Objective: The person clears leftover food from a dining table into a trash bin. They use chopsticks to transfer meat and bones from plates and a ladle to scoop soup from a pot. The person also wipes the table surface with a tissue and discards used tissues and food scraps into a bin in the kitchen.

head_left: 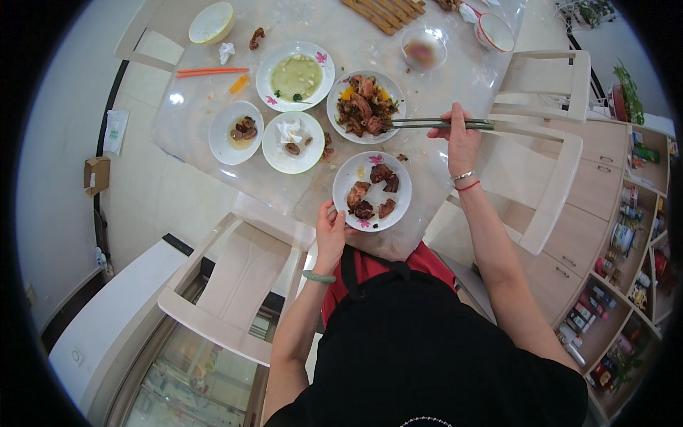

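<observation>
My left hand (331, 233) grips the lower left rim of a white plate (373, 198) with pink flower marks, near the table's front edge. Several dark brown meat pieces (381, 173) lie on it. In my right hand (463, 144) is a pair of dark chopsticks (420, 127), held near their rear ends. Their tips reach the right side of a serving plate (331, 114) and touch or nearly touch the meat there. Chunks of meat (361, 107) sit on that plate over dark chopped bits and some yellow. Whether the tips pinch a piece cannot be made out.
Left of the serving plate are a bowl of pale green soup (297, 77), a dish with scraps (302, 160) and a small bowl with dark pieces (226, 146). Orange chopsticks (213, 71) lie farther left. Chairs (548, 160) stand around the table (192, 117).
</observation>
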A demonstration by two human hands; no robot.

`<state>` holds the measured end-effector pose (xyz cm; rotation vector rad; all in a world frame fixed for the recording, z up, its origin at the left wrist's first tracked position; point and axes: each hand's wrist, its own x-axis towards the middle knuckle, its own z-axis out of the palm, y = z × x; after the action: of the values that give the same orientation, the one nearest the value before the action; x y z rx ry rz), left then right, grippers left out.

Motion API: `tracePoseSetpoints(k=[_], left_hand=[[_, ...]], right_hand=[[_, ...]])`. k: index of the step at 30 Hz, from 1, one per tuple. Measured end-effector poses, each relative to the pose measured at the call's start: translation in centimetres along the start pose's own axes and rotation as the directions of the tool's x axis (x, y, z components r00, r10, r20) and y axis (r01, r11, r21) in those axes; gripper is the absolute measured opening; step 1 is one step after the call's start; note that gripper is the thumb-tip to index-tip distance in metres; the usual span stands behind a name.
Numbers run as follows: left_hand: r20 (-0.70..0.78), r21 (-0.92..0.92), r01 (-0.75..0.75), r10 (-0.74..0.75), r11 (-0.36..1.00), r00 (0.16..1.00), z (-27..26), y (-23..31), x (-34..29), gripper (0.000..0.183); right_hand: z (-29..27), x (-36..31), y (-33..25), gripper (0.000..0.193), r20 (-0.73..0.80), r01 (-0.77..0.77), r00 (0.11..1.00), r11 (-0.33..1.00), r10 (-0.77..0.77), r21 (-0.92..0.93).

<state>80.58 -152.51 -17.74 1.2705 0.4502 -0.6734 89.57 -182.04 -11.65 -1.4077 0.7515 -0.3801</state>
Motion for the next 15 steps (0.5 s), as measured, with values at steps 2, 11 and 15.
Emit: tracePoseSetpoints(k=[2, 11, 15], left_hand=[[-0.002, 0.000, -0.009, 0.009, 1.000, 1.000, 0.1, -0.1, 0.3, 0.033], [-0.019, 0.020, -0.003, 0.003, 1.000, 1.000, -0.1, -0.5, 0.7, 0.033], [-0.052, 0.031, -0.016, 0.018, 0.999, 0.999, 0.1, -0.4, 0.7, 0.033]], right_hand=[[0.3, 0.2, -0.4, 0.036, 0.011, 0.051, 0.999, 0.998, -0.051, -0.037], [0.2, -1.2, -2.3, 0.033, 0.041, 0.096, 0.995, 0.991, -0.093, -0.093], [-1.5, -2.0, -3.0, 0.033, 0.023, 0.100, 0.995, 0.994, -0.099, -0.049]])
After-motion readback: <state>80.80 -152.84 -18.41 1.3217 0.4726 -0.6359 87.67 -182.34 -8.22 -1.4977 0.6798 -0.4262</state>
